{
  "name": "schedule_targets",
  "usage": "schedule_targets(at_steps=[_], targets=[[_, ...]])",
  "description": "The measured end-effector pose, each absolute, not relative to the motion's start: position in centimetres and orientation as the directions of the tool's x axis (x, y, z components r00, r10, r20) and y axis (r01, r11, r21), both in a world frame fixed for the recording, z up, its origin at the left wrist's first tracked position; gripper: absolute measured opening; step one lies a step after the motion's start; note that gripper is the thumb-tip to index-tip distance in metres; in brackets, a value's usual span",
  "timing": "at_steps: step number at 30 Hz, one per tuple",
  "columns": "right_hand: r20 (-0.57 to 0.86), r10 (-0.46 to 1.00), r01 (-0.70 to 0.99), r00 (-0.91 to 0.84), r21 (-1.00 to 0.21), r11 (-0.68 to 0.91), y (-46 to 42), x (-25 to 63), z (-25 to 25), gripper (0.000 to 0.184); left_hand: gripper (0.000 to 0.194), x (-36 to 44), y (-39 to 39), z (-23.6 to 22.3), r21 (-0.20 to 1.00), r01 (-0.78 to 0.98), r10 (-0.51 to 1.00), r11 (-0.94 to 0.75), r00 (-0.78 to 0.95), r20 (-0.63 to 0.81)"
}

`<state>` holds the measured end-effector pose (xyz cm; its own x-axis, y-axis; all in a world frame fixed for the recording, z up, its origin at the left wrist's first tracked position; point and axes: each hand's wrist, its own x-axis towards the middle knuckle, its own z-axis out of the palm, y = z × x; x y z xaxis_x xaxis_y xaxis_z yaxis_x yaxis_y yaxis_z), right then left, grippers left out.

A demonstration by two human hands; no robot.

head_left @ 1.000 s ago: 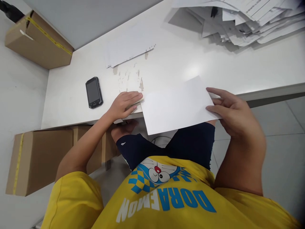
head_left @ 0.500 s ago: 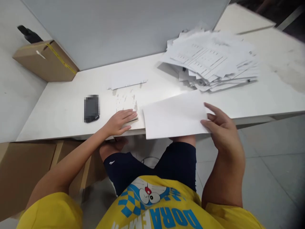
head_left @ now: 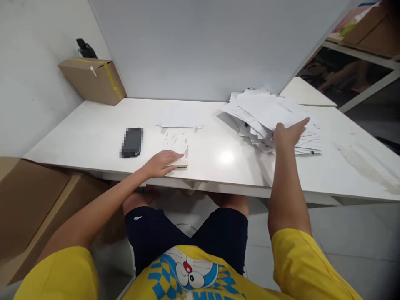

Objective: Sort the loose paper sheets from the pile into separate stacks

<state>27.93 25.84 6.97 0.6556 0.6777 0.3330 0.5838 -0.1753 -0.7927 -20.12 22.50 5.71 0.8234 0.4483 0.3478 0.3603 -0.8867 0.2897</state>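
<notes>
My left hand rests at the front edge of the white desk. Its fingers and thumb are around a slim cream-coloured tool with a dark metal strip low on its side; it looks like a stapler, mostly hidden by the hand. On the right, my right hand reaches onto a messy pile of papers, fingers and thumb spread apart. A blank white sheet lies on top of the pile, just beyond that hand. Printed sheets stick out unevenly underneath.
A thin stack of white paper lies at the back middle, with small scraps in front of it. The blurred dark object is left of my left hand. A cardboard box leans at the back left; the partition bounds the rear.
My right hand has carried the white sheet from the desk's front edge up to the pile, and its fingers have spread. The left hand stays on the tool. The view has turned.
</notes>
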Motion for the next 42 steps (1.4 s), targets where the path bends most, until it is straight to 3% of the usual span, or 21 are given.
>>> schedule_targets(at_steps=[3,5,7,9,11,13,17,23,29,32,34,36,40,42], targets=[[0.312,0.439,0.471,0.843,-0.821,-0.323,24.3,24.8,6.4,0.081,0.051,-19.9,22.5,5.6,0.336,0.379,0.49,-0.862,0.794,0.361],[0.393,0.512,0.558,0.764,-0.8,-0.219,24.7,21.1,5.7,0.072,0.05,-19.7,22.6,5.5,0.363,0.383,0.507,-0.849,0.784,0.358],[0.404,0.744,0.688,0.532,-0.718,-0.102,26.7,16.8,4.7,0.06,0.049,-19.6,22.6,5.5,0.38,0.389,0.519,-0.839,0.781,0.346],[0.363,0.913,0.812,0.184,-0.579,0.066,29.7,13.2,3.5,0.06,0.049,-19.5,22.7,5.5,0.391,0.402,0.537,-0.828,0.77,0.344],[0.325,0.941,0.87,-0.097,-0.431,0.239,32.9,10.9,2.4,0.065,0.049,-19.5,22.7,5.5,0.395,0.422,0.558,-0.816,0.755,0.345],[0.272,0.94,0.888,-0.206,-0.352,0.297,35.4,10.0,1.6,0.069,0.051,-19.6,22.5,5.4,0.4,0.441,0.579,-0.803,0.735,0.352],[0.292,0.94,0.912,-0.175,-0.311,0.266,36.5,9.8,1.7,0.07,0.051,-19.7,22.3,5.2,0.427,0.455,0.612,-0.781,0.692,0.382],[0.368,0.906,0.922,-0.208,-0.236,0.307,34.3,9.6,2.7,0.042,0.055,-19.9,22.5,5.1,0.615,0.476,0.77,-0.629,0.491,0.408],[0.424,0.875,0.9,-0.232,-0.247,0.358,34.1,9.9,2.5,0.04,0.062,-20.0,23.2,4.5,0.8,0.436,0.901,-0.413,0.321,0.29],[0.322,0.91,0.883,-0.262,-0.301,0.361,34.4,10.1,2.3,0.057,0.06,-20.1,24.5,4.2,0.858,0.392,0.94,-0.332,0.215,0.265],[0.253,0.939,0.888,-0.235,-0.336,0.313,34.5,10.4,2.4,0.068,0.058,-19.9,26.2,4.3,0.848,0.414,0.943,-0.331,0.163,0.289],[0.244,0.944,0.885,-0.224,-0.353,0.302,34.6,11.1,2.6,0.069,0.051,-19.5,28.6,4.5,0.762,0.523,0.923,-0.382,0.175,0.343],[0.302,0.931,0.865,-0.207,-0.388,0.318,35.0,13.1,3.0,0.048,0.045,-18.1,33.8,5.2,0.453,0.774,0.88,-0.442,0.274,0.389],[0.34,0.929,0.88,-0.145,-0.385,0.278,35.5,13.9,2.9,0.041,0.051,-17.5,35.6,5.3,0.397,0.841,0.912,-0.367,0.241,0.333]])
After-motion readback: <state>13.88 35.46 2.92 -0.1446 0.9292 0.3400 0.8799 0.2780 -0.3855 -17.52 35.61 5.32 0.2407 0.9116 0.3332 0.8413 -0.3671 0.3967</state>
